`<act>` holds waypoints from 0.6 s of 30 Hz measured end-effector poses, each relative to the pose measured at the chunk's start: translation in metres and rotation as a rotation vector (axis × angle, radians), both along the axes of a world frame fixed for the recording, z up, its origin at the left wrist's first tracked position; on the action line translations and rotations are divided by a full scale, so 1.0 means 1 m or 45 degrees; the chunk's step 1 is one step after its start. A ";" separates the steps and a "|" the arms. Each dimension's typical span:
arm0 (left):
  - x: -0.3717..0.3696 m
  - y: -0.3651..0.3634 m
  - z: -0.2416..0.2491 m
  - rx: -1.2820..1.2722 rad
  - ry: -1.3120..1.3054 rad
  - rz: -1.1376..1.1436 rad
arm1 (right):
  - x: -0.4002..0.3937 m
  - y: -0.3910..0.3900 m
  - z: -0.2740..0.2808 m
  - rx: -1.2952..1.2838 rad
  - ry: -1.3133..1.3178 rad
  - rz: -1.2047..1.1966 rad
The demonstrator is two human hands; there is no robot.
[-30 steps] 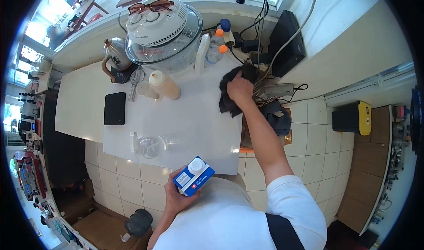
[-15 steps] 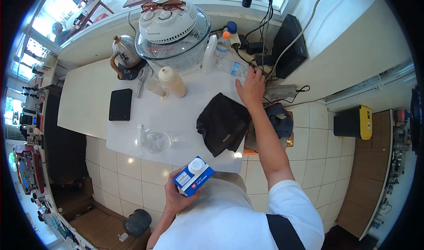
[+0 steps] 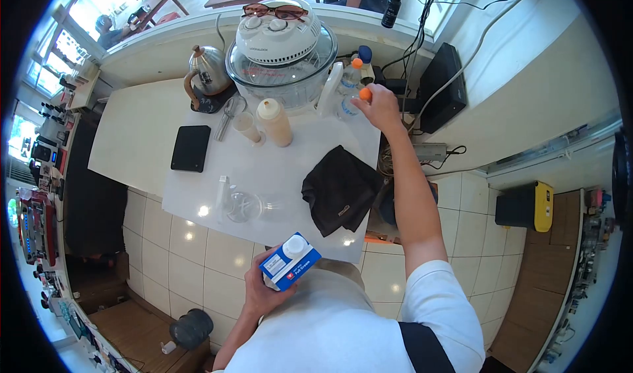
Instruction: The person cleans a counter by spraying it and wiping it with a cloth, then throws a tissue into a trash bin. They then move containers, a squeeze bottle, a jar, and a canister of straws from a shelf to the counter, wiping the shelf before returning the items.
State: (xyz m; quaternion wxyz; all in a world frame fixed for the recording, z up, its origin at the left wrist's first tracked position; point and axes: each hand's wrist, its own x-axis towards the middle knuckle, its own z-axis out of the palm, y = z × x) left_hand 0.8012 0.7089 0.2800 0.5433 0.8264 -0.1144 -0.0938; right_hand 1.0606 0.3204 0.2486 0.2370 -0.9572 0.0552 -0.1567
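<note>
Close to my body, my left hand (image 3: 264, 290) is closed around a blue carton (image 3: 290, 262) with a white screw cap and "Full Cream" printed on it. My right hand (image 3: 384, 109) reaches to the table's back right corner. Its fingers pinch the orange cap (image 3: 365, 94) of a clear plastic bottle (image 3: 347, 108) with a blue label. Just behind stands a second clear bottle (image 3: 351, 78), also orange-capped. A black cloth (image 3: 343, 191) lies on the white table (image 3: 277, 175) nearer me. Left of it is a clear glass jug (image 3: 242, 207) with a white handle.
A glass-bowl oven (image 3: 282, 50) with sunglasses (image 3: 275, 11) on its lid stands at the back. Beside it are a metal kettle (image 3: 210, 73), a cream squeeze bottle (image 3: 274, 122) and a black flat scale (image 3: 191, 149). Cables (image 3: 422, 23) hang at the right by a black box (image 3: 443, 89).
My right hand has drawn back slightly and now grips the orange cap of the clear bottle. The view has shifted a little. My left hand still holds the carton.
</note>
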 end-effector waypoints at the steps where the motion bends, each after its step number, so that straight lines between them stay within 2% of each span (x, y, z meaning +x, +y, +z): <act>1: 0.000 0.000 0.000 0.004 -0.021 -0.016 | 0.007 0.001 0.003 -0.043 0.005 0.042; 7: -0.001 0.001 0.005 -0.054 0.044 -0.001 | 0.030 0.012 0.008 -0.105 0.134 0.180; 11: 0.000 0.002 0.001 -0.075 -0.049 0.034 | 0.022 0.009 0.039 -0.014 0.492 0.206; 14: 0.000 0.002 0.002 -0.049 -0.068 0.060 | 0.042 0.004 0.051 0.290 0.137 -0.132; 15: -0.001 0.002 0.001 -0.042 -0.051 0.067 | 0.052 0.002 0.046 0.188 -0.041 -0.208; 18: -0.002 0.003 0.000 -0.016 -0.032 0.050 | 0.076 -0.005 0.027 -0.134 0.146 -0.138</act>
